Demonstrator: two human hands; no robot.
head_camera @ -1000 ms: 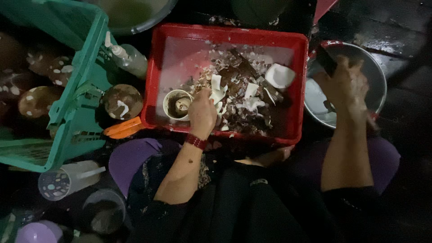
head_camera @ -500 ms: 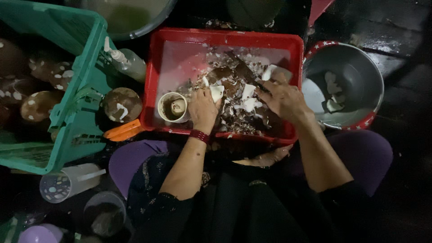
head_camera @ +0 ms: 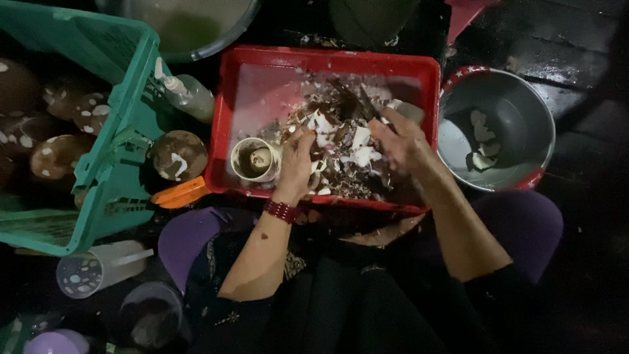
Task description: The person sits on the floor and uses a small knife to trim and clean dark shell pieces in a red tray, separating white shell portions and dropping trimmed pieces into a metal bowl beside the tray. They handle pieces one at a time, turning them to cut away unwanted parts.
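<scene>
Hands worked together inside a red tub that sat in front of the seated person. The left hand lay palm down on a heap of brown and white coconut scraps, its fingers curled into the pile, just beside a halved coconut shell that stood open side up at the tub's near left edge. A dark red bead bracelet circled that wrist. The right hand rested on the right part of the same heap, its fingers bent around white pieces; whether it gripped one firmly could not be told. White shards lay between the two hands.

To the right of the tub, touching its corner, stood a metal pot with a red rim, and a few white coconut pieces lay at its bottom. To the left, a brown husked coconut sat between the tub and a green crate, with an orange handle just below it. The crate held several more brown coconuts spotted with white. A clear squeeze bottle leaned against the crate's upper corner. A clear plastic cup lay on its side near the person's left knee, well apart from both hands.
</scene>
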